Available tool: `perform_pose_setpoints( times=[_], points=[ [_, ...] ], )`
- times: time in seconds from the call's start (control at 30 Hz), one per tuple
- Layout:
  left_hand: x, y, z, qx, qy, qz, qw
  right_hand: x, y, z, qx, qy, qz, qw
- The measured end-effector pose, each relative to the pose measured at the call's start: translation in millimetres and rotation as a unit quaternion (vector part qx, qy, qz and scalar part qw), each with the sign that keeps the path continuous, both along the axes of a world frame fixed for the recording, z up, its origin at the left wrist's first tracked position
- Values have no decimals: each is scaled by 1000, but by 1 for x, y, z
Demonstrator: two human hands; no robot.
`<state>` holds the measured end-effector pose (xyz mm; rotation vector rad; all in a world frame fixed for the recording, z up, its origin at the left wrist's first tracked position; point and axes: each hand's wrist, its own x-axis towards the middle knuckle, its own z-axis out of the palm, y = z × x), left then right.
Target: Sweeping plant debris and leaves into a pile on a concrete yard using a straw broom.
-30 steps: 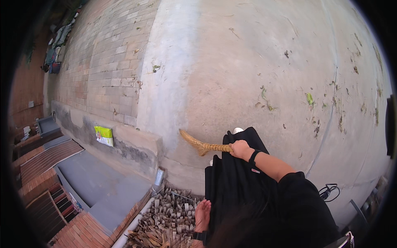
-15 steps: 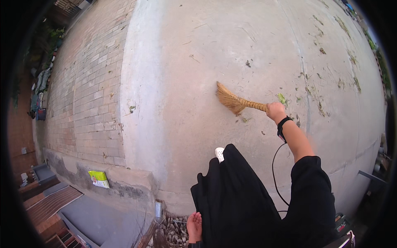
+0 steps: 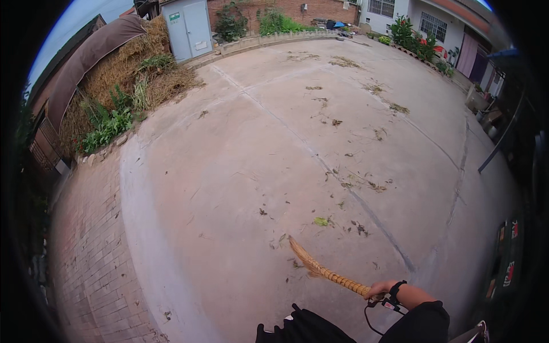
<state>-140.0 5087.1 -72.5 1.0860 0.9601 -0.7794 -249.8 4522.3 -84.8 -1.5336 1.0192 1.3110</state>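
Note:
My right hand (image 3: 378, 290) is closed around the handle of a short straw broom (image 3: 342, 279), and a black band circles that wrist. The broom slants up and left from the hand. Its bristles (image 3: 303, 257) are seen nearly edge-on, low over or on the concrete; contact cannot be made out. Just beyond them lies a bright green leaf (image 3: 322, 221), with dark leaf scraps (image 3: 360, 228) to its right. My left hand is out of view. Black clothing (image 3: 309, 328) fills the lower edge, and a thin black cable (image 3: 369, 320) loops below the wrist.
Wilted plant clumps (image 3: 343, 62) and scraps are scattered over the concrete yard (image 3: 211, 171). Brick paving (image 3: 86, 263) runs along the left. Farther off stand a covered straw heap (image 3: 128, 60), a pale metal cabinet (image 3: 189, 31) and a house (image 3: 437, 20). A dark vehicle-like shape is at right.
The view has swung up toward the far yard. My left hand has dropped out of it. The broom stays in my right hand, its bristles now showing narrower than before.

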Motion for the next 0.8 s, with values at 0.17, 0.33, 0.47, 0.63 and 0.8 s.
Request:
perform_pose_setpoints(
  times=[0.17, 0.33, 0.47, 0.63, 0.8],
  points=[
    [42, -3, 10, -28, -55, -63, 996, -132, 57, -27, 173, 117, -331, 920],
    [105, -30, 32, -2, -28, -204, 978, -176, 138, -54, 219, 94, -544, 804],
    [159, -36, 16, 30, -24, -219, 975, -114, 176, -117, 164, 129, -749, 629],
    [222, -3, 3, 40, -1, -241, 970, 49, 199, -166, 183, 22, -817, 546],
    [299, 40, 4, 74, -29, -185, 980, 272, 257, -205, 204, -49, -767, 607]
  ],
)
